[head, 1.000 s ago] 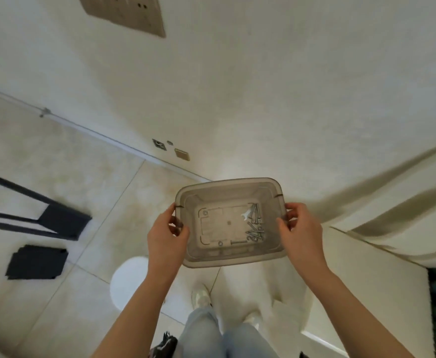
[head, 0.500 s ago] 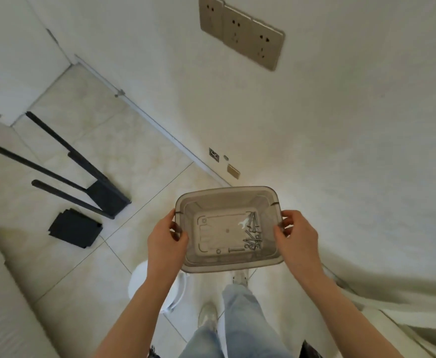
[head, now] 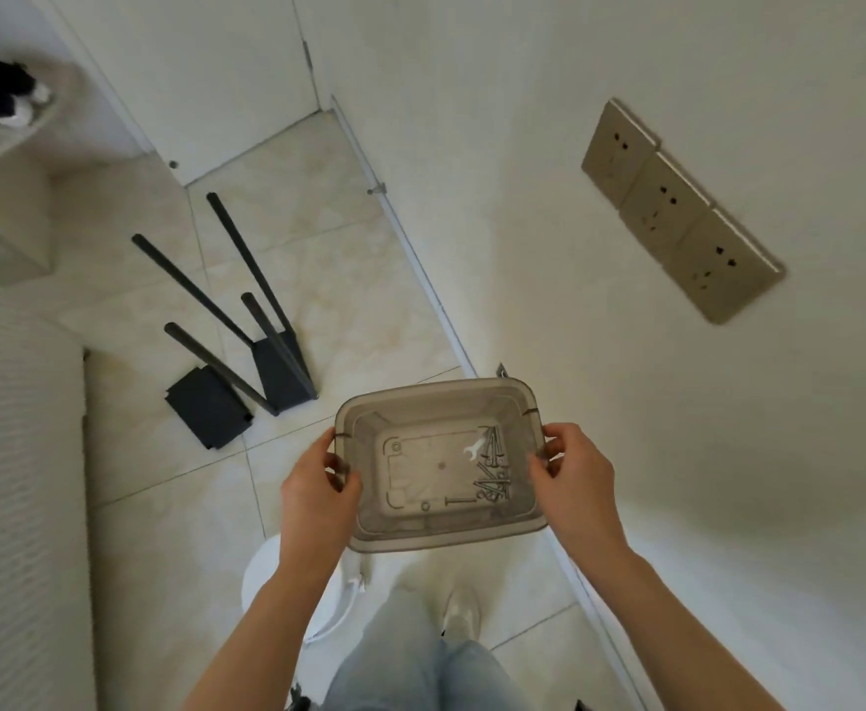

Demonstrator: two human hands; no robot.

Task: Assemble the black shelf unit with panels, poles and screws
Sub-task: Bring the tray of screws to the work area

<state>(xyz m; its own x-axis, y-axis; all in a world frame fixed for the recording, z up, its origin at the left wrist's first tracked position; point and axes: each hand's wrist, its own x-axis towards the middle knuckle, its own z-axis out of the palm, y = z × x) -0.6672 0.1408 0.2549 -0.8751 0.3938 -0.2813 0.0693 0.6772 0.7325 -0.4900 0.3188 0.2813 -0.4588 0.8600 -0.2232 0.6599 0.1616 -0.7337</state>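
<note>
- Left hand [head: 318, 492] grips the left short end of a clear bin [head: 436, 387], with the thumb hooked over the rim.
- Right hand [head: 574, 484] grips the opposite short end, thumb and fingertips curled on the rim.
- The bin is held in the air over the person's legs, mouth up, its long axis running left to right between the two hands.
- Screws [head: 492, 479] lie in a loose heap at the bin's right end, most with their long axes running near to far; one lies crosswise by the near wall. A small white wrench [head: 473, 449] lies just left of the heap.
- A white round stool [head: 266, 592] stands on the floor [head: 343, 279] below the left forearm.
- Farther off to the left, four black poles [head: 246, 269] rise from a black panel [head: 282, 369], their long axes leading up and left in the view. I cannot tell whether they stand upright or lean.
- A flat black stack of panels [head: 208, 410] lies just left of that panel.
- Farthest right, a row of sockets [head: 677, 213] sits on the wall [head: 523, 146].
</note>
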